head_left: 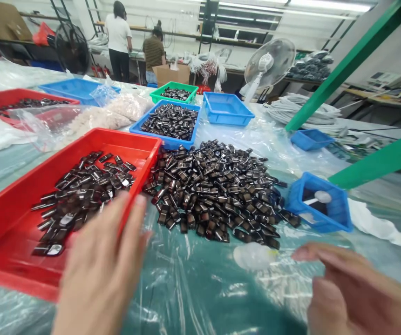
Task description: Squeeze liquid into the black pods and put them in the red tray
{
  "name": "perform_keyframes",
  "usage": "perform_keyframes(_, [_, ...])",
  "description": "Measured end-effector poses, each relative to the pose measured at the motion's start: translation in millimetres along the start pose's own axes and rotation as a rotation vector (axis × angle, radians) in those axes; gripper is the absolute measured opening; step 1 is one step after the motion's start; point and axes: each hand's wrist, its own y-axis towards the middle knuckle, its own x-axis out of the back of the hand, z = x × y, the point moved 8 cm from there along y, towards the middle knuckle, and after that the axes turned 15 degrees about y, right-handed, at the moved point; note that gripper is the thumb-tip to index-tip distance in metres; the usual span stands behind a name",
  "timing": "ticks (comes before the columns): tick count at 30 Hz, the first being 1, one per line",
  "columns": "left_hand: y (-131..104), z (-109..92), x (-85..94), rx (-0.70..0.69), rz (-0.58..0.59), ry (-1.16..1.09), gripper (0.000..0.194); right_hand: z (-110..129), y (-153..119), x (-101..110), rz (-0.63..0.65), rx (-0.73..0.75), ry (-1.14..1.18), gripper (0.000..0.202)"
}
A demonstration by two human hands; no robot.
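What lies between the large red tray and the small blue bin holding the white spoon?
A pile of small dark parts lies between the red tray and the blue bin; the head view shows it.

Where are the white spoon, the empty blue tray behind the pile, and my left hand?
White spoon (322,197): head view, on its bowl.
Blue tray (227,119): head view, front wall.
Left hand (98,260): head view, back.

Your left hand (104,251) blurs at lower left, fingers extended; your right hand (354,284) curls, open, at lower right.
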Motion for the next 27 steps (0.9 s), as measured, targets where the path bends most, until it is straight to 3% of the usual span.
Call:
perform_keyframes(1, [-3.4,-19.1,-13.3,-0.138,0.068,0.061,0.053,-10.2,1.8,2.0,-0.004,-0.029,0.0,0.029])
perform_keyframes(2, [-6.9,-35.4,-20.6,-0.238,0.05,0.11,0.049,-22.2,2.0,-1.6,0.041,-0.089,0.005,0.031])
perform_keyframes(5, [-6.4,-52.3,-48.1,-0.219,0.108,0.197,0.048,-52.4,-11.4,-25.3,0.292,-0.292,-0.029,0.046])
perform_keyframes(8, [2.0,-54.9,-63.6,-0.197,0.179,0.161,0.043,-68.9,-32.3,-39.9,0.458,-0.464,-0.092,0.034])
perform_keyframes(12, [8.4,-49.5,-66.6,-0.18,0.26,0.007,0.025,-69.1,-37.9,-42.5,0.468,-0.521,-0.09,0.021])
perform_keyframes(18, [0.6,-37.0,-79.5,-0.038,0.36,-0.312,0.028,-66.8,-32.6,-40.7,0.45,-0.507,-0.127,0.023])
perform_keyframes(20, [-3.0,-35.1,-82.9,0.015,0.383,-0.416,0.037,-67.4,-34.2,-41.6,0.471,-0.506,-0.132,0.023])
perform_keyframes(22, [-6.1,-37.0,-84.0,0.052,0.434,-0.526,0.041,-66.7,-35.7,-42.9,0.497,-0.494,-0.129,0.025])
perform_keyframes(27, [-10.6,-50.3,-82.8,0.112,0.615,-0.85,0.021,-65.5,-38.2,-39.8,0.477,-0.544,-0.123,0.025])
